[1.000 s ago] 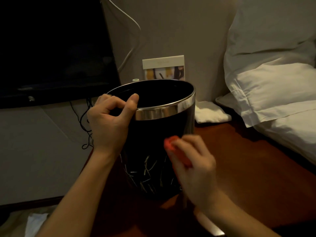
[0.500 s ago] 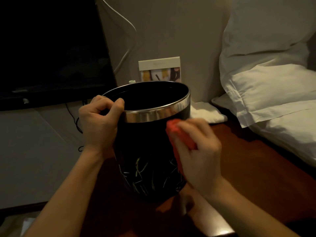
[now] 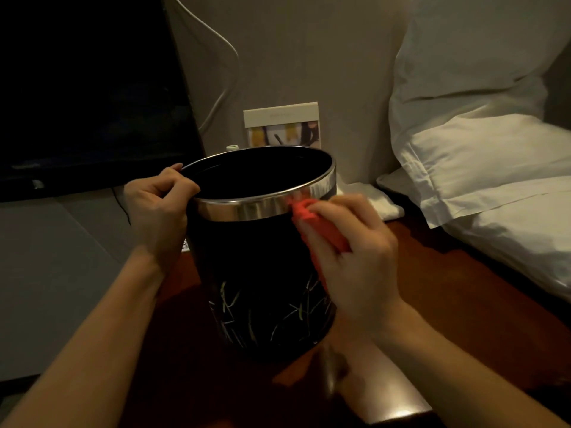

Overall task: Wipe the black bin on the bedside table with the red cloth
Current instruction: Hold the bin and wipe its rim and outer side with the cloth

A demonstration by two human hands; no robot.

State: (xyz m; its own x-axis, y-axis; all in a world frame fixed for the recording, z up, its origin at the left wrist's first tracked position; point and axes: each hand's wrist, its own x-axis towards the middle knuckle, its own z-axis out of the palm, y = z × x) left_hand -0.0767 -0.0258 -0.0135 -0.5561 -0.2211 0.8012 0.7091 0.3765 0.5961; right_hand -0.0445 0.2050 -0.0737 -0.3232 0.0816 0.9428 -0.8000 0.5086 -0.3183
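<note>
The black bin [image 3: 259, 273] stands upright on the table [image 3: 448, 288], its inside dark. The left hand [image 3: 157, 211] grips its rim. The right hand [image 3: 355, 251] holds the red cloth [image 3: 321, 230] bunched against the bin's silver band [image 3: 247, 208].

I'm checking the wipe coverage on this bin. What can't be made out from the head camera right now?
- Far side of the black bin with the silver rim: hidden by its own body.
- Bin's inside bottom: too dark.
- Most of the red cloth: covered by the right hand.
- Left hand fingertips: curled over the rim.
- Printed card behind the bin: text too small, bottom hidden by the bin.
</note>
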